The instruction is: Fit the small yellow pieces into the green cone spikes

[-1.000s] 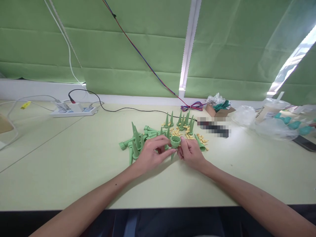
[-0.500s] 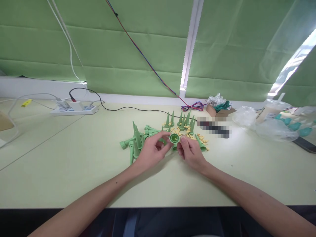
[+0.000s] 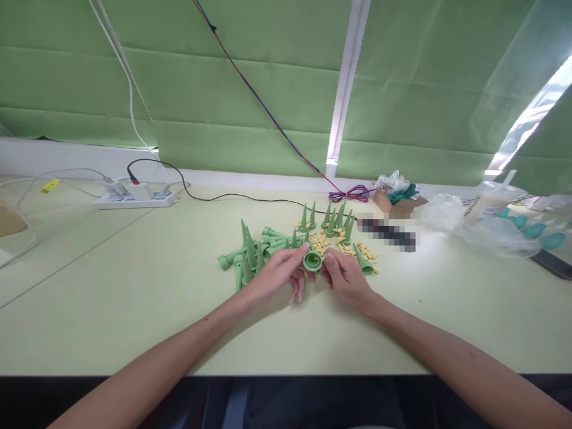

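Observation:
A green plastic watering spike (image 3: pixel 313 260) is held up with its round open end facing me. My left hand (image 3: pixel 285 269) grips it from the left, thumb on top of the rim and the other fingers below. From the right, my right hand (image 3: pixel 345 275) is closed in a pinch at the spike's side, on a small yellow valve that its fingertips mostly hide. Left of the hands lies a pile of green spikes (image 3: pixel 250 253), some upright. Loose yellow valves (image 3: pixel 320 241) are scattered just beyond the hands, and one spike (image 3: pixel 364 261) lies tilted to their right.
More spikes (image 3: pixel 330 223) stand upright behind the valves. A power strip (image 3: pixel 136 199) is at the back left, its black cable running across the table. Toward the back right are a small cardboard box (image 3: pixel 400 207), a pixelated dark object (image 3: pixel 388 232), plastic bags and a drink cup (image 3: pixel 487 202).
The spike has tilted and shifted slightly down and left. My left hand has changed its grip, with the thumb now over the rim and fingers underneath. My right hand stays nearly in place.

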`<act>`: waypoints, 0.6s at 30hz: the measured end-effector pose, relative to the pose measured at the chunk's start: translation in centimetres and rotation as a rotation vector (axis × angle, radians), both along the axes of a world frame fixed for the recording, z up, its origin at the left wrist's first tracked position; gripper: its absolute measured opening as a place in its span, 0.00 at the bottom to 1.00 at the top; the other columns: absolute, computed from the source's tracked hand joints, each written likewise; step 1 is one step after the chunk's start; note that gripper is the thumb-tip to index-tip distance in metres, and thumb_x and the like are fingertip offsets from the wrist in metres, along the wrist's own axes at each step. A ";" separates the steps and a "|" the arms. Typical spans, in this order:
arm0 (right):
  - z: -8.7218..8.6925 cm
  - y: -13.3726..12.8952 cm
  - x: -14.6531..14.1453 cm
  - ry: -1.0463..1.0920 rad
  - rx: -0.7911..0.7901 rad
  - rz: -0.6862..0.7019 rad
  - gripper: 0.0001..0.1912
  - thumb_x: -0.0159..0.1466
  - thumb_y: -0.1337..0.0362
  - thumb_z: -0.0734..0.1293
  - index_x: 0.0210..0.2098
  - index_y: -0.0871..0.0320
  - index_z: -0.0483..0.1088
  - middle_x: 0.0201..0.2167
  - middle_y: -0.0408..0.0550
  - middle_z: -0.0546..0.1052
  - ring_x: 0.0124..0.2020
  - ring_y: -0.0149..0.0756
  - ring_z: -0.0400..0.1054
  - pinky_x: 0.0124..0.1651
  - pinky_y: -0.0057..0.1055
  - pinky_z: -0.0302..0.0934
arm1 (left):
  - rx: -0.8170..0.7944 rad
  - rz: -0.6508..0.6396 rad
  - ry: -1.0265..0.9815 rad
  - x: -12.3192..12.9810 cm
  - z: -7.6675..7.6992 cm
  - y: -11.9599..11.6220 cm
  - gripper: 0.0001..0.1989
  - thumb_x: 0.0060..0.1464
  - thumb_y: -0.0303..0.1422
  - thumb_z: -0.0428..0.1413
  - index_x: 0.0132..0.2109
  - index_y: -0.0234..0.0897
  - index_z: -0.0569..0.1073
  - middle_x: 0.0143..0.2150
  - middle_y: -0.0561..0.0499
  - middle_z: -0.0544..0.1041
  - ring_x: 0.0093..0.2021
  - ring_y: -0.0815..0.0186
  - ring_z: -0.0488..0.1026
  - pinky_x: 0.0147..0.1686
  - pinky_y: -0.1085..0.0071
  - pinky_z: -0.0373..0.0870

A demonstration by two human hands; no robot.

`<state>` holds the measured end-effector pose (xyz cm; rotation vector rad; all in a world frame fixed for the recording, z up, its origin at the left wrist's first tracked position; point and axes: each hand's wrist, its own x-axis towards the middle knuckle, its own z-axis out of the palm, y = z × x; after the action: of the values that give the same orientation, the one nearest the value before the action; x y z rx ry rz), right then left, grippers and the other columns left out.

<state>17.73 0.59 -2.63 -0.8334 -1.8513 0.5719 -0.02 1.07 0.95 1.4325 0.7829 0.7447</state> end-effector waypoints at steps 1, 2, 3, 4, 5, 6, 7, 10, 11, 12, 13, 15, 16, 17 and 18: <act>-0.1 0.0 0.0 0.006 -0.007 0.003 0.25 0.73 0.52 0.51 0.23 0.55 0.58 0.18 0.40 0.65 0.19 0.28 0.57 0.26 0.27 0.53 | -0.002 -0.014 -0.007 -0.1 -0.1 0.0 0.25 0.63 0.51 0.47 0.31 0.33 0.69 0.17 0.52 0.70 0.15 0.70 0.69 0.14 0.77 0.64; -0.2 0.1 0.0 0.014 -0.018 0.009 0.24 0.73 0.51 0.51 0.24 0.55 0.58 0.18 0.40 0.65 0.19 0.28 0.57 0.25 0.28 0.53 | 0.001 -0.028 -0.009 -0.1 -0.2 0.1 0.25 0.63 0.51 0.47 0.32 0.32 0.70 0.18 0.52 0.70 0.15 0.70 0.69 0.14 0.77 0.64; -0.2 0.1 0.0 0.022 -0.032 0.019 0.24 0.73 0.50 0.50 0.24 0.55 0.57 0.18 0.40 0.65 0.18 0.28 0.57 0.25 0.28 0.53 | 0.007 -0.043 -0.009 -0.2 -0.2 0.1 0.25 0.63 0.51 0.47 0.33 0.32 0.70 0.18 0.52 0.71 0.16 0.70 0.69 0.14 0.77 0.64; -0.3 0.1 0.0 0.028 -0.049 0.031 0.24 0.73 0.50 0.50 0.25 0.54 0.57 0.18 0.40 0.65 0.18 0.29 0.57 0.25 0.28 0.53 | 0.016 -0.054 -0.008 -0.3 -0.3 0.1 0.25 0.63 0.51 0.47 0.33 0.32 0.71 0.19 0.52 0.71 0.16 0.70 0.70 0.15 0.77 0.65; -0.3 0.1 0.1 0.033 -0.066 0.046 0.24 0.73 0.49 0.50 0.25 0.54 0.57 0.18 0.40 0.66 0.18 0.29 0.57 0.24 0.28 0.53 | 0.025 -0.062 -0.008 -0.4 -0.3 0.1 0.24 0.63 0.51 0.47 0.34 0.32 0.71 0.19 0.52 0.71 0.17 0.70 0.70 0.15 0.77 0.65; -0.2 0.1 0.1 0.035 -0.082 0.059 0.24 0.73 0.48 0.50 0.26 0.54 0.58 0.18 0.40 0.66 0.18 0.29 0.57 0.24 0.28 0.53 | 0.034 -0.066 -0.009 -0.5 -0.4 0.1 0.24 0.63 0.50 0.48 0.35 0.32 0.71 0.20 0.52 0.71 0.17 0.70 0.70 0.15 0.77 0.65; -0.2 0.1 0.1 0.034 -0.095 0.068 0.24 0.72 0.47 0.49 0.27 0.54 0.58 0.18 0.40 0.66 0.18 0.29 0.57 0.24 0.28 0.53 | 0.040 -0.067 -0.009 -0.6 -0.4 0.1 0.23 0.62 0.50 0.49 0.35 0.33 0.70 0.20 0.52 0.71 0.17 0.70 0.70 0.15 0.77 0.64; -0.1 0.0 0.2 0.022 -0.107 0.062 0.25 0.71 0.44 0.49 0.27 0.54 0.58 0.18 0.40 0.65 0.18 0.30 0.57 0.24 0.29 0.53 | 0.057 -0.067 0.001 -0.7 -0.3 0.0 0.20 0.62 0.50 0.51 0.35 0.35 0.68 0.20 0.54 0.71 0.18 0.70 0.70 0.16 0.77 0.64; -0.1 -0.1 0.3 0.018 -0.107 0.056 0.25 0.71 0.44 0.49 0.27 0.53 0.57 0.17 0.40 0.64 0.18 0.30 0.57 0.24 0.29 0.53 | 0.064 -0.069 0.007 -0.7 -0.3 0.0 0.20 0.61 0.50 0.51 0.35 0.35 0.67 0.20 0.55 0.71 0.18 0.70 0.70 0.16 0.77 0.64; -0.1 -0.1 0.3 0.016 -0.108 0.053 0.25 0.71 0.43 0.50 0.26 0.53 0.56 0.17 0.40 0.64 0.18 0.30 0.57 0.24 0.29 0.53 | 0.073 -0.071 0.012 -0.8 -0.3 0.0 0.20 0.61 0.50 0.51 0.35 0.36 0.67 0.20 0.55 0.71 0.18 0.70 0.70 0.16 0.77 0.64; -0.1 -0.1 0.3 0.016 -0.110 0.053 0.25 0.70 0.43 0.50 0.26 0.53 0.56 0.17 0.40 0.64 0.18 0.30 0.57 0.24 0.29 0.52 | 0.081 -0.073 0.017 -0.8 -0.2 -0.1 0.20 0.61 0.50 0.51 0.35 0.36 0.66 0.20 0.55 0.71 0.18 0.70 0.70 0.17 0.77 0.64; -0.1 -0.1 0.3 0.021 -0.117 0.060 0.25 0.70 0.43 0.50 0.26 0.53 0.55 0.17 0.39 0.63 0.18 0.30 0.56 0.23 0.29 0.52 | 0.102 -0.077 0.029 -0.9 -0.2 0.0 0.19 0.61 0.49 0.51 0.36 0.36 0.65 0.21 0.55 0.71 0.19 0.70 0.70 0.17 0.77 0.64; -0.1 0.0 0.3 0.023 -0.118 0.060 0.24 0.71 0.44 0.50 0.26 0.53 0.55 0.17 0.39 0.63 0.17 0.30 0.56 0.23 0.29 0.52 | 0.115 -0.080 0.038 -0.9 -0.2 0.0 0.19 0.61 0.49 0.51 0.36 0.36 0.65 0.21 0.55 0.70 0.18 0.70 0.69 0.17 0.77 0.64; -0.1 0.0 0.3 0.024 -0.118 0.058 0.24 0.71 0.44 0.50 0.26 0.53 0.55 0.16 0.39 0.63 0.17 0.30 0.56 0.23 0.29 0.52 | 0.131 -0.082 0.049 -0.9 -0.2 0.0 0.18 0.62 0.48 0.51 0.36 0.36 0.66 0.21 0.56 0.70 0.18 0.70 0.69 0.17 0.77 0.64; -0.1 0.0 0.3 0.026 -0.117 0.054 0.24 0.71 0.44 0.50 0.26 0.53 0.54 0.16 0.39 0.63 0.17 0.30 0.56 0.23 0.29 0.52 | 0.147 -0.085 0.061 -0.9 -0.2 0.0 0.17 0.62 0.48 0.51 0.37 0.36 0.66 0.20 0.56 0.70 0.18 0.70 0.69 0.17 0.77 0.64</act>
<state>18.07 0.59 -2.70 -0.8507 -1.8352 0.7282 -0.91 1.03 0.76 1.6170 0.7206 0.7077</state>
